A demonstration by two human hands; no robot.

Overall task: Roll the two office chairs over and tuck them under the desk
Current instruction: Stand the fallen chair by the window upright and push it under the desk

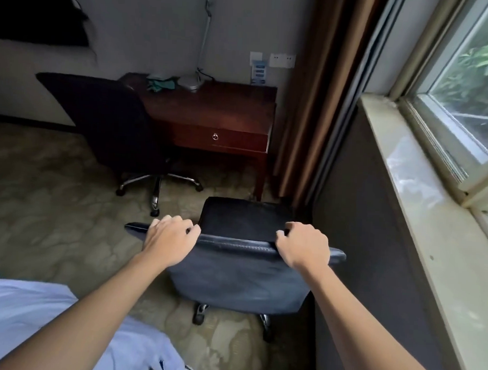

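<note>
A dark blue leather office chair (pixel 234 278) stands right in front of me, its back toward me and its seat facing the desk. My left hand (pixel 170 237) grips the top edge of its backrest on the left. My right hand (pixel 304 249) grips the same edge on the right. A dark red wooden desk (pixel 212 111) with one drawer stands against the far wall. A second black office chair (pixel 112 125) sits at the desk's left half, its seat partly under the top and its chrome wheel base showing.
A dark wall and pale stone window sill (pixel 418 218) run close along the right. A brown curtain (pixel 303 104) hangs beside the desk's right leg. White bedding (pixel 25 310) lies at lower left. Cloth and a lamp base sit on the desk. The floor is patterned carpet.
</note>
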